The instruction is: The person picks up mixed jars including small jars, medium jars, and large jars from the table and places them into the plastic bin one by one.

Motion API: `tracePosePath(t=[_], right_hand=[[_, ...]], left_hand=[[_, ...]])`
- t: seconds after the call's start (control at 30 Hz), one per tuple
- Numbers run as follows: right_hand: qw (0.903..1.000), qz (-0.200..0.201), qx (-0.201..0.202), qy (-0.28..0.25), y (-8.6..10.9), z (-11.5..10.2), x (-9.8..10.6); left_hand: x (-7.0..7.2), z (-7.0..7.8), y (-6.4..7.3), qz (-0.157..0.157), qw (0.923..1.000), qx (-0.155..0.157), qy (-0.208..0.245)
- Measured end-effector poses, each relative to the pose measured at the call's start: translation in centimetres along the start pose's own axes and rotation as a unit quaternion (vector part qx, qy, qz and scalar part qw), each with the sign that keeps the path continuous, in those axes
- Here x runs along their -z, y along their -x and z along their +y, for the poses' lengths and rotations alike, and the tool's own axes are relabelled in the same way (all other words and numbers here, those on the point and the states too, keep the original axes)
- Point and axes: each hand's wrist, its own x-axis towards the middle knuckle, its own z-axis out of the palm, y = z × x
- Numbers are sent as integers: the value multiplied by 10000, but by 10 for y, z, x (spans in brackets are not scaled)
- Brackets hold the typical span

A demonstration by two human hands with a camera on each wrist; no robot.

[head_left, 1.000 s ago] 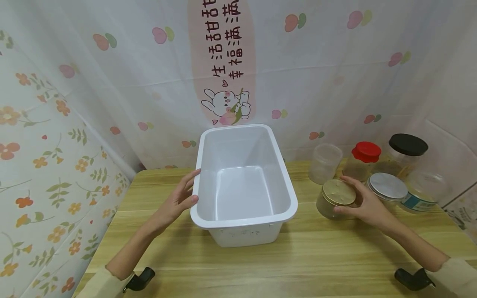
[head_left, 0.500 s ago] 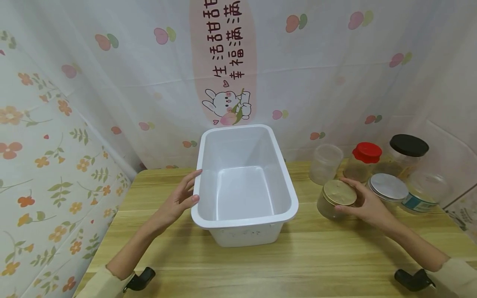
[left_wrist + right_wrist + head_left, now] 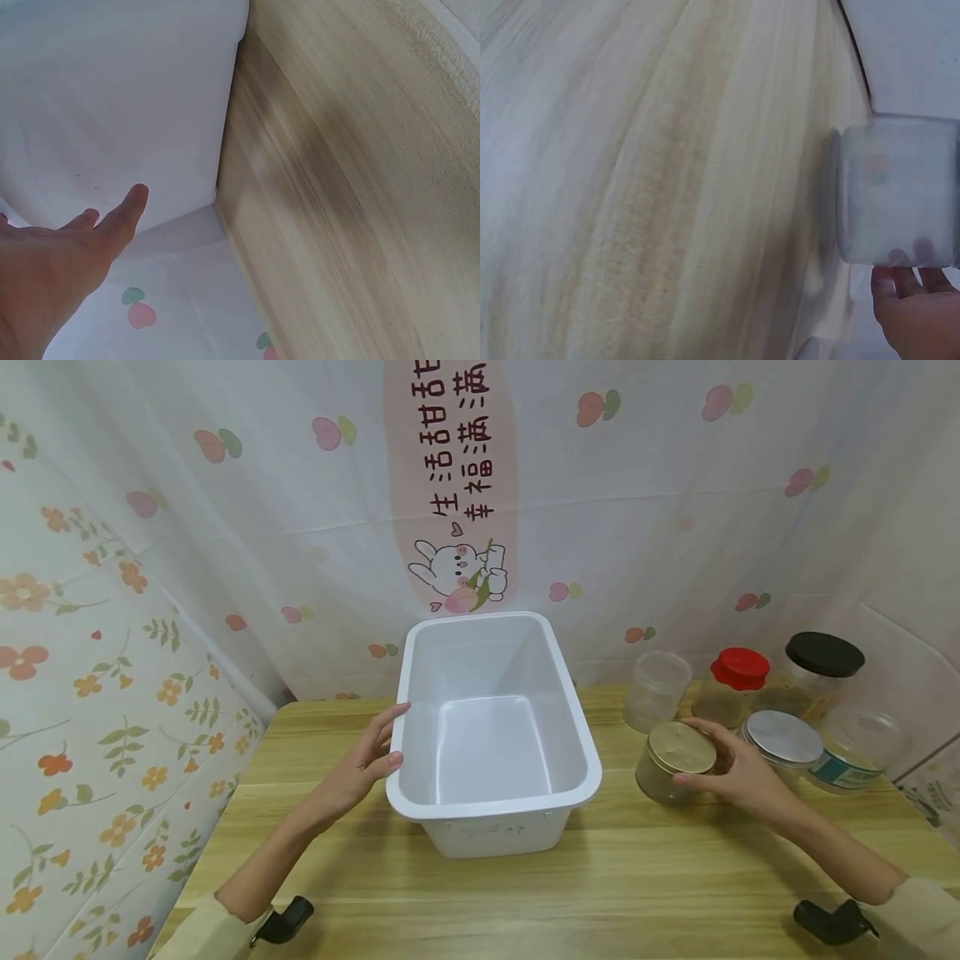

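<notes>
A deep white plastic tub stands on the wooden table in the head view. At its left rim is my left hand, touching with fingers spread and fairly straight. The left wrist view shows that hand beside the tub's outer wall. To the right of the tub, my right hand grips a clear jar with a gold lid, thumb in front and fingers round the far side. In the right wrist view the jar stands upright on the table, fingertips against its side.
Behind the gripped jar stands a clear lidless container. Further right are jars with a red lid, a black lid and a silver lid, plus a clear jar with a blue label. A printed curtain hangs behind.
Almost nothing differs. The head view has drifted very slightly; both hands keep their places at the tub's rim and on the jar.
</notes>
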Motion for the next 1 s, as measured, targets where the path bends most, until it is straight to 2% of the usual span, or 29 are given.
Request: tracePosePath(t=[0.2, 0.37, 0.53, 0.73, 1.0], right_hand=[[9998, -82, 56, -147, -3, -8, 1], [9993, 12, 207, -297, -7, -16, 5], [9992, 131, 179, -323, -8, -25, 4], [9978, 89, 191, -627, -10, -32, 1], [9982, 145, 303, -502, -13, -42, 0]], left_hand=[[0, 0, 0, -56, 10000, 42, -26], [-1, -1, 0, -66, 9999, 76, -25], [0, -1, 0, -101, 9999, 56, -40], [1, -1, -2, -174, 9998, 38, -31], [0, -1, -1, -195, 9998, 29, -68]])
